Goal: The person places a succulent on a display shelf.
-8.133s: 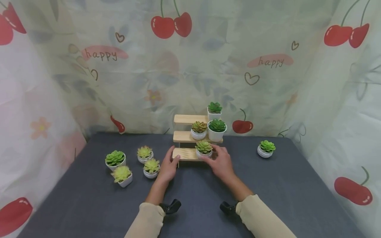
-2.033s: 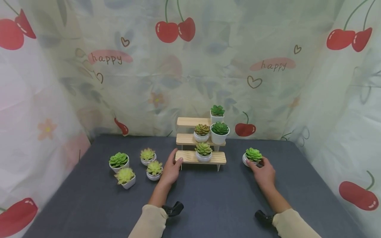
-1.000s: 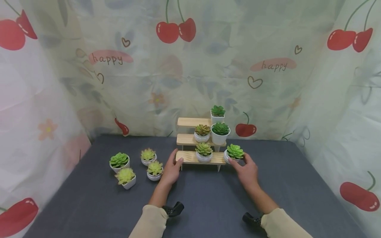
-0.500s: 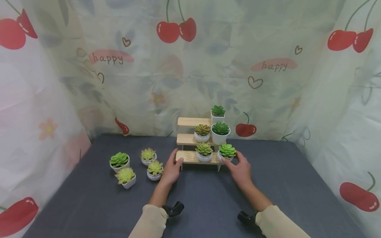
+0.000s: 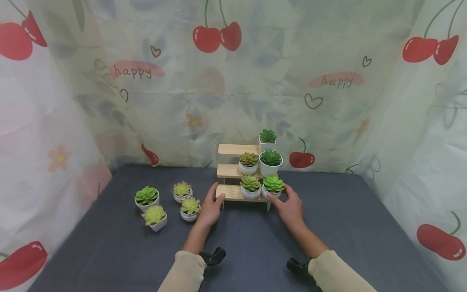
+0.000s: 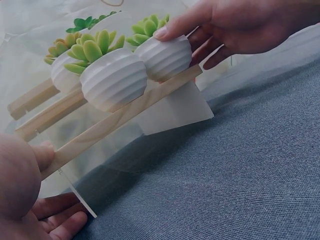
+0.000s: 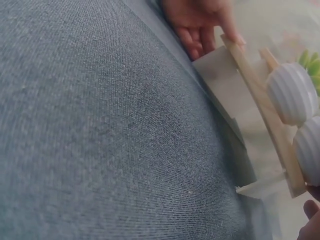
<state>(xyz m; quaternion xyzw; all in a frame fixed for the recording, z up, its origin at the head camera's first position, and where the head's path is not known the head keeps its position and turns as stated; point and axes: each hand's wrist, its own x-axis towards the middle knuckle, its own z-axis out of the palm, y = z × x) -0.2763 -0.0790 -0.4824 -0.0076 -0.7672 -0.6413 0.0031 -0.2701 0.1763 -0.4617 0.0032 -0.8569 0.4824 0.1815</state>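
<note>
A pale printed cloth hangs behind the desk and down both sides. It carries a pair of red cherries high at the centre, a single cherry low at the back, and the word "happy" twice — on a left pink patch and a right pink patch. An orange flower marks the left side. The desk's covering is dark blue-grey — finely woven up close.
</note>
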